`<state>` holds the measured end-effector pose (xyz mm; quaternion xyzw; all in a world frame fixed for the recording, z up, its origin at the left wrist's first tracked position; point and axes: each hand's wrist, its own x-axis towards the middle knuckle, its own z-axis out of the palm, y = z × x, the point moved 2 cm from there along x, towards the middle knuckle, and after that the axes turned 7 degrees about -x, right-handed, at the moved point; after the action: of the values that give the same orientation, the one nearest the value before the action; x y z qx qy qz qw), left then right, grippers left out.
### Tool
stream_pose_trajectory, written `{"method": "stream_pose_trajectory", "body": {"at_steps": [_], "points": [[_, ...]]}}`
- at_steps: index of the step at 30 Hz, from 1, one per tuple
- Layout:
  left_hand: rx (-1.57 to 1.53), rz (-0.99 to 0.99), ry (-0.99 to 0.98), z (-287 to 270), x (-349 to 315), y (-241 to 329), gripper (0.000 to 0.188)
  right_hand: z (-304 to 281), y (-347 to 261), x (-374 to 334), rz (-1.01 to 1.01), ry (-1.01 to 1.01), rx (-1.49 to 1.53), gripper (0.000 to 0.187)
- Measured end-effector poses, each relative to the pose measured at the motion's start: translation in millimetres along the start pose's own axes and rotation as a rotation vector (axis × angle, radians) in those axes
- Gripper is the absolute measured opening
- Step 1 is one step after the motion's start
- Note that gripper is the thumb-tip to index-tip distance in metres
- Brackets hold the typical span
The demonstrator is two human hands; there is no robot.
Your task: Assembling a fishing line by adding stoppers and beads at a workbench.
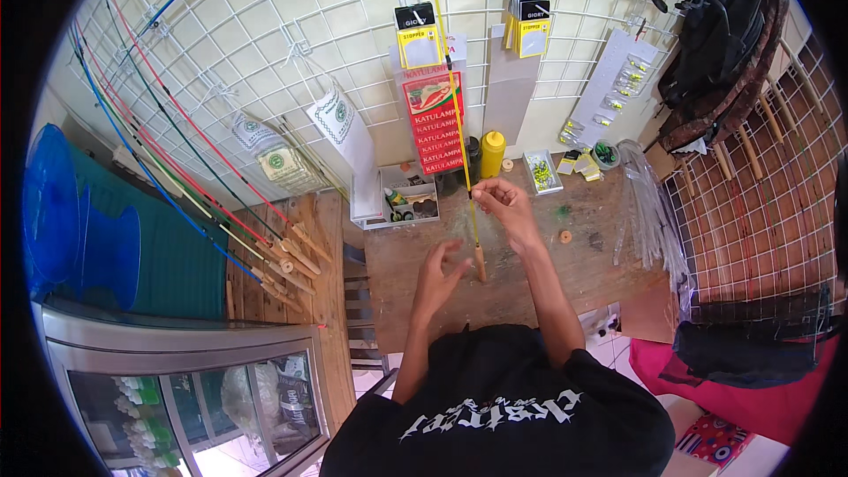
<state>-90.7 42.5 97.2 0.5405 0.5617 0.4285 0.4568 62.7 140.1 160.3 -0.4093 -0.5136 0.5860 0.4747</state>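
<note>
A thin yellow fishing rod with dark bands stands over the wooden table, its tip running up past the top edge. Its short wooden handle points toward me, low over the tabletop. My right hand pinches the rod between thumb and fingertips at a dark band above the handle. Just left of the handle is my left hand, its fingers spread and curved, apart from the rod and holding nothing.
The worktable carries a white parts box, a yellow squeeze bottle, a small tray of green-yellow pieces and clear plastic tubes. Several coloured rods lean at left. Packages hang on a white wire grid behind.
</note>
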Motion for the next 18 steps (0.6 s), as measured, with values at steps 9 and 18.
{"method": "stream_pose_trajectory", "body": {"at_steps": [9, 18], "points": [[-0.464, 0.174, 0.112, 7.2, 53.1, 35.0, 0.030, 8.3, -5.8, 0.5, -0.046, -0.004, 0.045, 0.016], [0.045, -0.107, 0.092, -46.9, 44.3, 58.2, 0.028, 3.5, 0.8, 4.2, 0.078, -0.010, -0.086, 0.020]]}}
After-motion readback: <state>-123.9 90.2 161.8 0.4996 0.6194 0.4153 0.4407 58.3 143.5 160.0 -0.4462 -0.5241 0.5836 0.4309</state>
